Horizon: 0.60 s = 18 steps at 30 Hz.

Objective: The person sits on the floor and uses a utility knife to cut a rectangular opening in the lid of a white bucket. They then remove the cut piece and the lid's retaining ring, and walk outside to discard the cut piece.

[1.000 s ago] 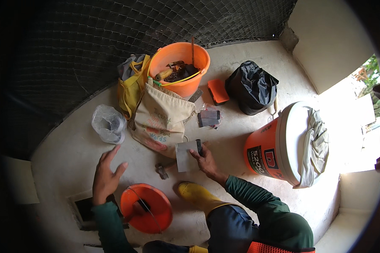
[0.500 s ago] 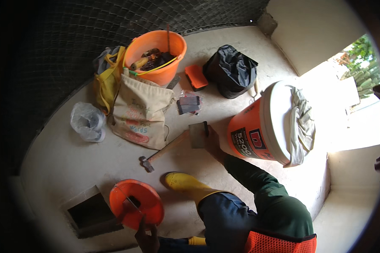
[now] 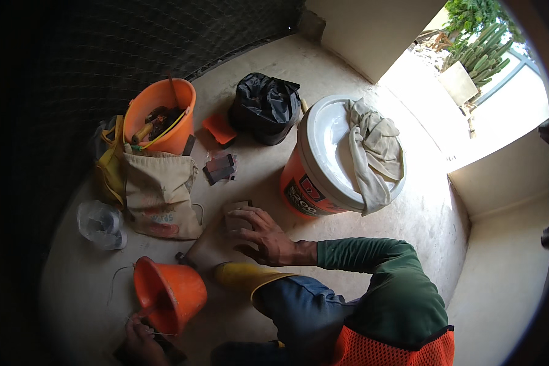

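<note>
Left hand [image 3: 141,343]: We find it low at the left, at the rim of the small bucket; it is dim there, and we cannot tell whether the fingers are clamped on rim or wire.
Small bucket [image 3: 186,291]: We see it orange-red and tilted, its mouth turned toward the left hand.
Right hand [image 3: 267,239]: Its fingers are apart, reaching over the scraper; we cannot tell whether they touch it.
Scraper [image 3: 232,223]: We see its flat grey blade near the floor's middle, partly hidden under the fingers.
Hammer [image 3: 185,260]: Its head lies between the small bucket and the yellow boot [image 3: 244,276].
Cloth bag [image 3: 158,195]: It leans before the tool bucket [image 3: 188,137], a yellow bag [image 3: 108,178] beside it.
Dark blocks [image 3: 219,169]: We see them in clear plastic, right of the cloth bag.
Tub [image 3: 328,134]: Lidded, with a rag [image 3: 372,155] over its top, it stands beyond the right hand.
Black bag [image 3: 266,104]: It sits left of the tub, an orange box [image 3: 219,129] beside it.
</note>
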{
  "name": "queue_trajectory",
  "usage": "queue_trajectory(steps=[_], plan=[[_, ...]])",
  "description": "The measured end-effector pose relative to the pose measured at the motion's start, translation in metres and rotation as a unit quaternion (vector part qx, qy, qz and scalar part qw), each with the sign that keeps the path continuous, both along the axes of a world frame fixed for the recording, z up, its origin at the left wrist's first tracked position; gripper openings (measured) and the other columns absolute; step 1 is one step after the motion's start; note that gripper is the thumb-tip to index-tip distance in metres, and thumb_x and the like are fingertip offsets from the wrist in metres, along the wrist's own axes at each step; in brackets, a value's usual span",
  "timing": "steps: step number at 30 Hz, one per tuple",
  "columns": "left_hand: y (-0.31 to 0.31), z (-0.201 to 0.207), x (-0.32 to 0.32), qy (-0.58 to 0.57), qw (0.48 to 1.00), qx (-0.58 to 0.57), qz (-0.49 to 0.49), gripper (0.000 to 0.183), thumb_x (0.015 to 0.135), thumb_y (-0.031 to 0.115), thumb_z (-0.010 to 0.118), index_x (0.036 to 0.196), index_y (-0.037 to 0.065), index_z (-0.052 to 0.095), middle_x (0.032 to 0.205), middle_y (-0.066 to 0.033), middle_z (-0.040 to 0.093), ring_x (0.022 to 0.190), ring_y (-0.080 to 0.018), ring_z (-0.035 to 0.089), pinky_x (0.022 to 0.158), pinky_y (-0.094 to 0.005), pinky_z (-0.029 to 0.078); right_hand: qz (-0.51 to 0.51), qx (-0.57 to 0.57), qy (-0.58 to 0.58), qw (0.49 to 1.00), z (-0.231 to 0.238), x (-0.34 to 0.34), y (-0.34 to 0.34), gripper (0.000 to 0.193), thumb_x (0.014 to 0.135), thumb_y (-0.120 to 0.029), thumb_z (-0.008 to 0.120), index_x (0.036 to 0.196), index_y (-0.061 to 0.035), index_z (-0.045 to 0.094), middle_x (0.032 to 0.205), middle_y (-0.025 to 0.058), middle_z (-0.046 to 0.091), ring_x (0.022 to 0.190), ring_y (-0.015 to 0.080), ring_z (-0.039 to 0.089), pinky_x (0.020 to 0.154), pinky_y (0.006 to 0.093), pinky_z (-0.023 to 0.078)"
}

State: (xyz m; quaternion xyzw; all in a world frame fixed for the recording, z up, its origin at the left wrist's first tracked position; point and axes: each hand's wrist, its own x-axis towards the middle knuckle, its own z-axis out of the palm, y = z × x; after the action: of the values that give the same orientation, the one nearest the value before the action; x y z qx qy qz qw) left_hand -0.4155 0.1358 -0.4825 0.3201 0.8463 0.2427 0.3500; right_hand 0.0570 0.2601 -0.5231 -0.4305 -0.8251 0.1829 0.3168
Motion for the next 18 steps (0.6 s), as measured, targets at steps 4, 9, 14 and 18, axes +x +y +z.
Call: queue_trajectory(steps=[4, 9, 14, 18], plan=[[-0.004, -0.033, 0.018, 0.061, 0.992, 0.084, -0.076, 0.050, 0.113, 0.028, 0.051, 0.157, 0.004, 0.051, 0.135, -0.0221, 0.065, 0.102, -0.0248, 0.071, 0.093, -0.0356, 0.057, -0.262, 0.139, -0.157, 0.942, 0.135, 0.106, 0.012, 0.046, 0.086, -0.024, 0.086, 0.130, -0.0233, 0.073, 0.154, 0.0165, 0.052, 0.148, 0.0446, 0.041, 0.117, 0.0570, 0.041], [-0.003, -0.046, 0.034, 0.122, 0.964, 0.231, 0.052, 0.054, 0.112, 0.029, 0.055, 0.160, 0.006, 0.047, 0.139, -0.0242, 0.061, 0.113, -0.0327, 0.068, 0.100, -0.0411, 0.056, -0.417, -0.060, -0.283, 0.861, 0.163, 0.234, 0.010, 0.084, 0.087, -0.060, 0.082, 0.158, -0.0255, 0.052, 0.164, 0.0229, 0.041, 0.153, 0.0523, 0.034, 0.123, 0.0655, 0.030], [0.005, -0.022, 0.071, 0.408, 0.880, 0.235, 0.058, 0.063, 0.108, 0.036, 0.063, 0.163, 0.010, 0.045, 0.154, -0.0268, 0.050, 0.145, -0.0454, 0.047, 0.114, -0.0555, 0.046, -0.355, -0.004, -0.196, 0.914, 0.137, 0.304, 0.000, 0.042, 0.101, -0.024, 0.069, 0.140, -0.0136, 0.059, 0.126, 0.0238, 0.066, 0.123, 0.0350, 0.064, 0.101, 0.0471, 0.053], [0.017, -0.003, 0.143, 0.371, 0.863, 0.342, -0.017, 0.061, 0.105, 0.028, 0.069, 0.160, 0.011, 0.049, 0.157, -0.0226, 0.046, 0.144, -0.0414, 0.046, 0.114, -0.0538, 0.046, -0.438, -0.027, 0.334, 0.834, 0.122, 0.351, 0.018, 0.035, 0.108, -0.026, 0.050, 0.135, -0.0034, 0.056, 0.105, 0.0150, 0.070, 0.088, 0.0240, 0.068, 0.077, 0.0383, 0.057]])
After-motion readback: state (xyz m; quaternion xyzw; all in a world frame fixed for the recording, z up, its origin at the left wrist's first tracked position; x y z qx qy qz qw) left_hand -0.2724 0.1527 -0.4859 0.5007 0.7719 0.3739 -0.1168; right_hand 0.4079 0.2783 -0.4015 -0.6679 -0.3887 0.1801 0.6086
